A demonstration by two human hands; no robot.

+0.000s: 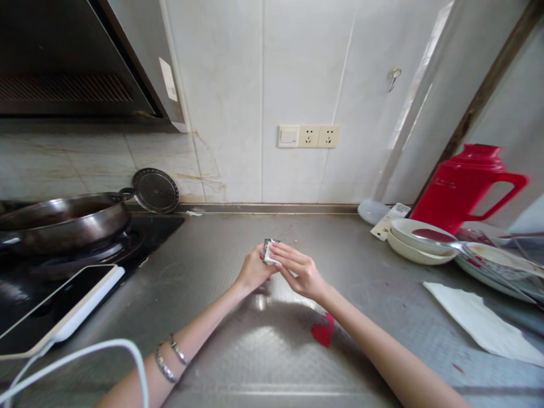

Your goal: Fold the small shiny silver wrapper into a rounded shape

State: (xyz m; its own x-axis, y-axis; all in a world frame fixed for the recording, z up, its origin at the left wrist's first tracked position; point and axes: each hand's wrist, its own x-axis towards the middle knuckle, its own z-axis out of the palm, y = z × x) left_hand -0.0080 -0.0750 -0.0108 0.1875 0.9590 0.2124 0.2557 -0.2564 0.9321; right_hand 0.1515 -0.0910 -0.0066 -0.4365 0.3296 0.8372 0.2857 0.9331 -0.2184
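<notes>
Both my hands meet over the middle of a steel counter (238, 340). My left hand (253, 269) is closed round a small shiny metal object (268, 245). My right hand (297, 271) presses a small white wad (270, 258), maybe paper or cloth, against that object with its fingertips pinched on it. What the metal object is I cannot make out. Two bracelets (170, 358) sit on my left wrist.
A dark wok (63, 218) sits on the stove at left, a tablet (55, 303) with a white cable (85, 354) in front of it. A red jug (465, 184), stacked bowls (419, 242) and plates are at right, a white paper sheet (482, 323) near them. A red scrap (323, 330) lies on the counter.
</notes>
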